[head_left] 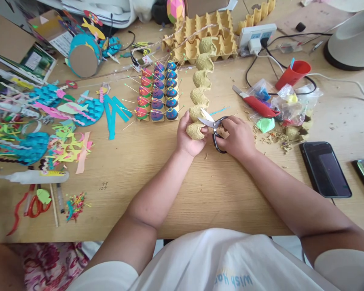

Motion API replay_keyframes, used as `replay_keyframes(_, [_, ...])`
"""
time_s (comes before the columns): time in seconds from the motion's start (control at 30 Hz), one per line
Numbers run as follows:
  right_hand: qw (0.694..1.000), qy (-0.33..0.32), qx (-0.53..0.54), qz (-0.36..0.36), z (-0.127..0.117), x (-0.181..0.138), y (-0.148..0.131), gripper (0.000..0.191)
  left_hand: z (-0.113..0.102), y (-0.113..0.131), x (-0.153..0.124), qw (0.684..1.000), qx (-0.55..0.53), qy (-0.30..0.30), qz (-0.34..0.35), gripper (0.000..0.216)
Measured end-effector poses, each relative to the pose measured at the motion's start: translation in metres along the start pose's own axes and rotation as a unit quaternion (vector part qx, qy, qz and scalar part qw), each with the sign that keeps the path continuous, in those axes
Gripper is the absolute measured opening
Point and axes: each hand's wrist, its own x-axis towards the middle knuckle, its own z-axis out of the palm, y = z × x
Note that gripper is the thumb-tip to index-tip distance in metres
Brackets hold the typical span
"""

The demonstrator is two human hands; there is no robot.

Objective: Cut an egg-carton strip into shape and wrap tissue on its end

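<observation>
White shirt cloth [197,262] lies nearest, at six o'clock. Toward twelve, the left hand [188,142] curls around the near end of an egg-carton strip [199,97]; at its three o'clock the right hand [239,136] grips scissors [214,124], blades parted at the strip, contact unclear. Painted carton rows [157,93] stand at the strip's nine o'clock.

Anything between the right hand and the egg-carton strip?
Yes, the black-handled scissors, in the head view: the right hand grips their handles, blades open toward the egg-carton strip that the left hand holds.
</observation>
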Motion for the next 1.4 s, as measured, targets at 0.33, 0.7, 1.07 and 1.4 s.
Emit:
replay_keyframes(0.33, [1.000,0.005,0.006,0.025,-0.005,0.002,0.001,0.021,0.000,0.000,0.001,1.000,0.001,0.006,0.009,0.035])
replay_keyframes(0.7, [0.999,0.016,0.009,0.037,-0.005,0.001,0.002,0.027,-0.004,-0.004,0.006,0.999,-0.005,0.011,0.032,0.036])
replay_keyframes(1.07, [0.998,0.005,0.017,0.056,-0.009,0.001,0.001,0.037,0.004,-0.001,0.000,0.999,0.018,0.047,0.015,0.030])
replay_keyframes(1.4, [0.989,0.048,0.102,0.100,0.003,0.002,0.009,0.059,0.000,-0.008,0.002,0.999,0.013,0.004,0.041,0.035])
